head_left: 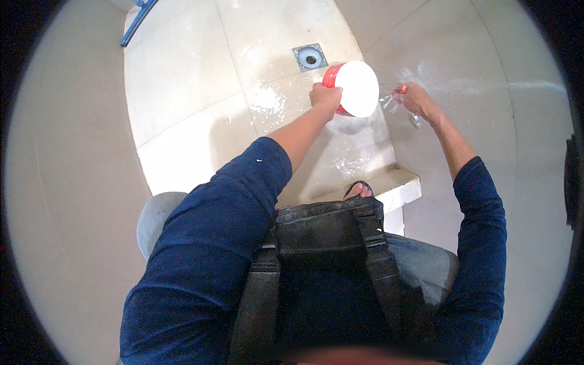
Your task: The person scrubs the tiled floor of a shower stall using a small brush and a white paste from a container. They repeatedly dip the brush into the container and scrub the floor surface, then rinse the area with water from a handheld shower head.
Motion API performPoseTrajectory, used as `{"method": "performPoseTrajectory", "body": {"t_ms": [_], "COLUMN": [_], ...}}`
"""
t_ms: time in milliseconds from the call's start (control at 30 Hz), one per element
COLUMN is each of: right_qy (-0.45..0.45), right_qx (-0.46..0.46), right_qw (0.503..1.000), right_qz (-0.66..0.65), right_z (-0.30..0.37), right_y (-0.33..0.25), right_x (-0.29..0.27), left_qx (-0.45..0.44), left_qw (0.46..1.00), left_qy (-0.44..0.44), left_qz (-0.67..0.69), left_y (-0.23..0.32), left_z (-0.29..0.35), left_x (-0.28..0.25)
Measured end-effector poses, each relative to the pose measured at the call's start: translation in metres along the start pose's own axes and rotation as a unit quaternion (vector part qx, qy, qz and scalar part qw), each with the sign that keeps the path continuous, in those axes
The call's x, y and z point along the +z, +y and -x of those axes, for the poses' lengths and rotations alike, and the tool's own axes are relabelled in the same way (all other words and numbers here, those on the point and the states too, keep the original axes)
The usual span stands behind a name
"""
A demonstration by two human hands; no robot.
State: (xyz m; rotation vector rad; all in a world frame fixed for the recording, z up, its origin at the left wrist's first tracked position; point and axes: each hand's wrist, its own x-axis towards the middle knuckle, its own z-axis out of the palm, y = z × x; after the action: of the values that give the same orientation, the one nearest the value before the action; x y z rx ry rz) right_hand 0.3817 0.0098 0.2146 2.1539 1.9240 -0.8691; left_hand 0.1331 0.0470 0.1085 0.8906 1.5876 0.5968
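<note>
1. The red container (353,89) is right of centre in the upper half of the frame, tilted so that its round white face (360,89) shows; whether that face is a base or a lid is unclear.
2. The left grip (326,99) holds the container at its left side, thumb toward the white face. A wet wall could slip, so a firm hold with the fingers well spread would serve best.
3. The right grip (416,101) is to the right, apart from the container, fingers bent near a small orange piece (404,89). I cannot tell whether it is closed on that piece.
4. Water splash (420,78) shows around the right grip, against the pale wall (505,121). For rinsing, turning the container steadily in the spray should wet every side; angling it toward the floor would help runoff.
5. Below lies the wet tiled floor (188,73), with a drain (311,56) at upper centre; directing water that way seems sensible.
6. Farther out are a ledge (398,184) right of centre, a sandalled foot (359,191) beside it and a blue-handled tool (137,24) at upper left.
</note>
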Motion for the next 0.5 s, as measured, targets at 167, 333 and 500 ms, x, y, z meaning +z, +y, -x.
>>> {"method": "performPoseTrajectory", "body": {"t_ms": [167,333,500], "right_qy": [-0.013,0.086,-0.004], "right_qx": [0.023,-0.033,0.150], "right_qw": [0.998,0.993,0.961], "right_qz": [0.051,0.080,-0.233], "right_z": [0.007,-0.011,0.026], "right_y": [-0.005,0.070,-0.018], "right_x": [0.002,0.024,0.000], "left_qx": [-0.064,-0.066,-0.081], "left_qw": [0.981,0.955,0.946], "left_qy": [-0.070,-0.219,-0.248], "left_qz": [0.172,0.191,0.192], "left_y": [-0.023,0.008,0.016], "left_z": [-0.029,0.000,0.009], "left_x": [-0.010,-0.001,-0.016]}}
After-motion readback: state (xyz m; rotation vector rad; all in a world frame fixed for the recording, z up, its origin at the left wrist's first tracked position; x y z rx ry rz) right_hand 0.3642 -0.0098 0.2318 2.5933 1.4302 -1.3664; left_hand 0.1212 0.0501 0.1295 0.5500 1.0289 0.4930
